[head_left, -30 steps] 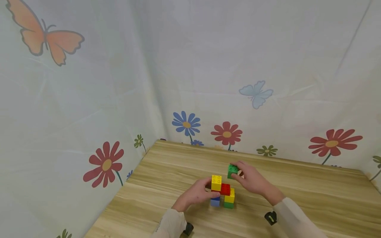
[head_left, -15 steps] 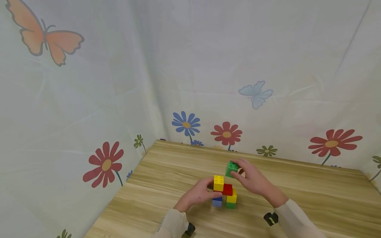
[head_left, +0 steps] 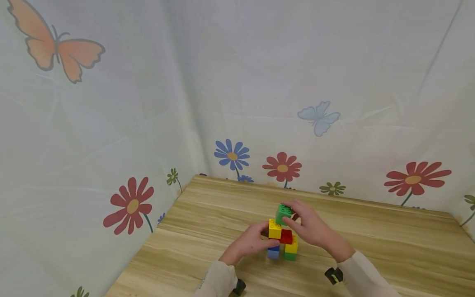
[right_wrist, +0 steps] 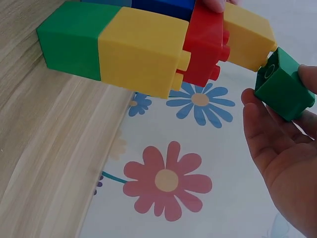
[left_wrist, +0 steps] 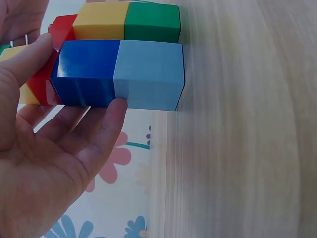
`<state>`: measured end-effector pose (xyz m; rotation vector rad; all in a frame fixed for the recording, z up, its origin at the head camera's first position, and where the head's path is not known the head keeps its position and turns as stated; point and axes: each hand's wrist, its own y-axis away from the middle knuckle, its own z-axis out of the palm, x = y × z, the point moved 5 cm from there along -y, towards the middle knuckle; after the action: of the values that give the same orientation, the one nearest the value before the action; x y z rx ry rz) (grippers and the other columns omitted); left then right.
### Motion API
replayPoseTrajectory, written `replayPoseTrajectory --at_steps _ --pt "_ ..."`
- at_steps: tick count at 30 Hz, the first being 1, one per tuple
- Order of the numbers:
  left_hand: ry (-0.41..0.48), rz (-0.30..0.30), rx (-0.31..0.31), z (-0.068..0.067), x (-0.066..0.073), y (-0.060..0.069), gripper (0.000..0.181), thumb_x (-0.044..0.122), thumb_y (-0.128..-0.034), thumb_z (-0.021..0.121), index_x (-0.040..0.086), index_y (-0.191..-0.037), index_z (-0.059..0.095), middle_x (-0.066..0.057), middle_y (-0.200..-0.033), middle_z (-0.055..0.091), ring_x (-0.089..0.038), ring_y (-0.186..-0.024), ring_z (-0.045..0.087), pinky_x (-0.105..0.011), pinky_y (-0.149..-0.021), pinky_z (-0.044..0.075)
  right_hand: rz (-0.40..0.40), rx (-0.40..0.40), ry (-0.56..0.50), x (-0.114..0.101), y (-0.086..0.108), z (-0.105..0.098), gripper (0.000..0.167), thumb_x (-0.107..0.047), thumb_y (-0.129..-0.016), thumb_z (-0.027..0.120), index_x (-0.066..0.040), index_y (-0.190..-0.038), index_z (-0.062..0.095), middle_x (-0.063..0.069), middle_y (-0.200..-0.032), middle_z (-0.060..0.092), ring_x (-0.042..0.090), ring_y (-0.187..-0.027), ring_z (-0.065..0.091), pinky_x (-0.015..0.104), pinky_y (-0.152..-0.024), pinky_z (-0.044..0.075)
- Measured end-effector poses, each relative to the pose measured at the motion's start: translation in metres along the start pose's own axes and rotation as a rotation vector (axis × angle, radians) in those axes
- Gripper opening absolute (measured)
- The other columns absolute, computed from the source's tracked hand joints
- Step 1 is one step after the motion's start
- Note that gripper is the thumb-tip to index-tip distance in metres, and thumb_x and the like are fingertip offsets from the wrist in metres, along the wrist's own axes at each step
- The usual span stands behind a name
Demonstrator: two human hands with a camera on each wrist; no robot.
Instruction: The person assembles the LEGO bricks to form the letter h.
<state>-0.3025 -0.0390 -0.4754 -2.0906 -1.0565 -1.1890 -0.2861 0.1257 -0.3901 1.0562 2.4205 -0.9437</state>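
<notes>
A structure of toy building bricks stands on the table. Its left column is a light blue brick [left_wrist: 149,74] under a dark blue brick [left_wrist: 86,72]; the right one is yellow [right_wrist: 141,52] over green [right_wrist: 77,39]. A red brick [head_left: 286,236] bridges toward the right column, with another yellow brick [head_left: 275,229] on top at the left. My left hand [head_left: 253,240] grips the structure from the left, thumb at the red brick, fingers behind. My right hand [head_left: 309,225] pinches a loose green brick [right_wrist: 282,87], tilted, right beside the upper yellow brick's studs; whether they touch I cannot tell.
The wooden table [head_left: 208,210] runs back to a white curtain [head_left: 259,82] printed with flowers and butterflies. Dark straps [head_left: 334,275] sit at both wrists.
My right hand has carried the green brick leftward, from over the red brick to over the upper yellow brick. The structure has shifted slightly right with my left hand on it.
</notes>
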Motion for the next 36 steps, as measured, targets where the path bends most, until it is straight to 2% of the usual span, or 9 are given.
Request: replayPoseTrajectory --at_steps 8,19,29,36 --pt "0.009 0.023 -0.013 0.003 0.002 -0.001 0.035 0.033 -0.0885 0.067 0.027 -0.121 0.057 0.015 -0.107 0.061 -0.006 -0.092 0.057 -0.023 -0.084 0.046 0.013 -0.016 -0.009 -0.002 -0.002 0.006 0.042 -0.021 -0.091 0.065 -0.008 -0.128 0.052 -0.006 -0.106 0.054 0.009 -0.089 0.054 0.024 -0.076 0.051" --pt "-0.001 0.010 -0.013 0.005 0.002 -0.004 0.036 0.034 -0.0880 0.067 0.024 -0.122 0.057 0.014 -0.106 0.061 -0.005 -0.093 0.057 -0.024 -0.085 0.046 0.023 -0.070 -0.026 -0.007 -0.002 0.008 0.045 -0.026 -0.093 0.062 -0.010 -0.132 0.048 -0.005 -0.107 0.055 0.012 -0.089 0.055 0.025 -0.076 0.051" --pt "0.015 0.035 -0.032 0.006 0.004 -0.004 0.035 0.032 -0.0887 0.067 0.027 -0.122 0.057 0.015 -0.108 0.062 -0.006 -0.093 0.057 -0.023 -0.084 0.046 -0.042 -0.077 -0.021 -0.013 -0.003 0.010 0.060 -0.011 -0.080 0.076 -0.008 -0.133 0.048 -0.004 -0.111 0.057 0.012 -0.090 0.056 0.028 -0.077 0.052" --pt "0.009 0.055 -0.037 0.006 0.006 -0.004 0.035 0.030 -0.0887 0.067 0.027 -0.123 0.057 0.015 -0.110 0.062 -0.006 -0.094 0.057 -0.023 -0.085 0.046 -0.063 -0.060 -0.002 -0.015 -0.003 0.009 0.058 -0.009 -0.078 0.078 -0.008 -0.130 0.052 -0.004 -0.111 0.059 0.009 -0.090 0.057 0.027 -0.076 0.052"
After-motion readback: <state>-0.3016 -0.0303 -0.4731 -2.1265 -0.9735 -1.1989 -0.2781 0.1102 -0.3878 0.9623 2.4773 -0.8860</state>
